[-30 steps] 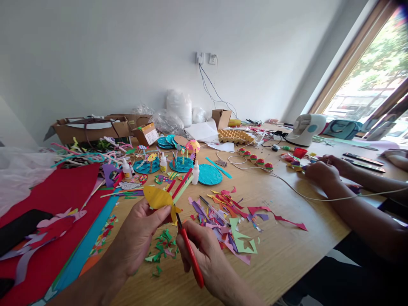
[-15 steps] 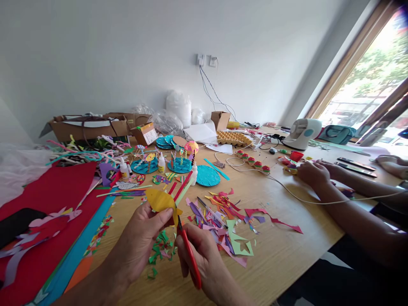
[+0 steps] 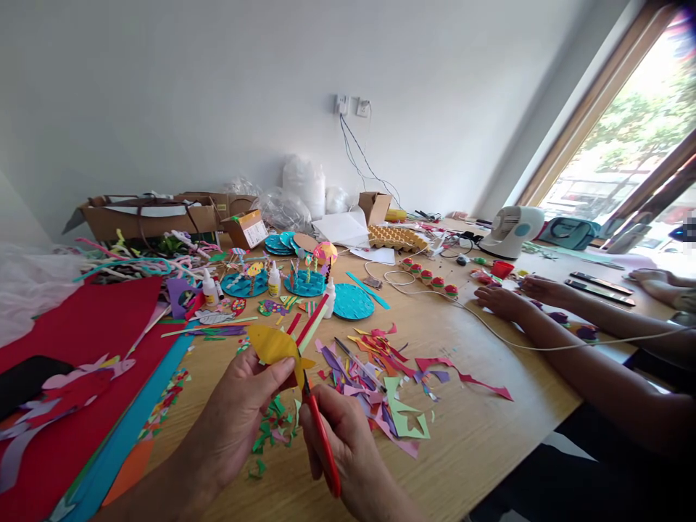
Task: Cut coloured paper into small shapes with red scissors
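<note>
Between the thumb and fingers of my left hand (image 3: pixel 239 406) is a yellow paper fish shape (image 3: pixel 272 346), held above the table. My right hand (image 3: pixel 345 442) is closed round red-handled scissors (image 3: pixel 325 446), their blades at the tail end of the yellow paper. Beneath my hands lie green paper scraps (image 3: pixel 275 420). Purple, pink and orange scraps (image 3: pixel 353 377) are heaped to the right, with a pen (image 3: pixel 359 362) among them. Red and pale green paper strips (image 3: pixel 312 324) show just beyond the yellow paper.
Glue bottles (image 3: pixel 275 279) and blue discs with paper figures (image 3: pixel 304 283) stand farther back. Red and blue sheets (image 3: pixel 81 341) cover the left side. At the right, a co-worker's hands (image 3: pixel 505 299) rest near small coloured pieces. A white cable (image 3: pixel 489 326) crosses the table.
The co-worker's nearer hand has come down flatter on the table, a little to the left. My hands, the yellow paper and the scissors have barely shifted.
</note>
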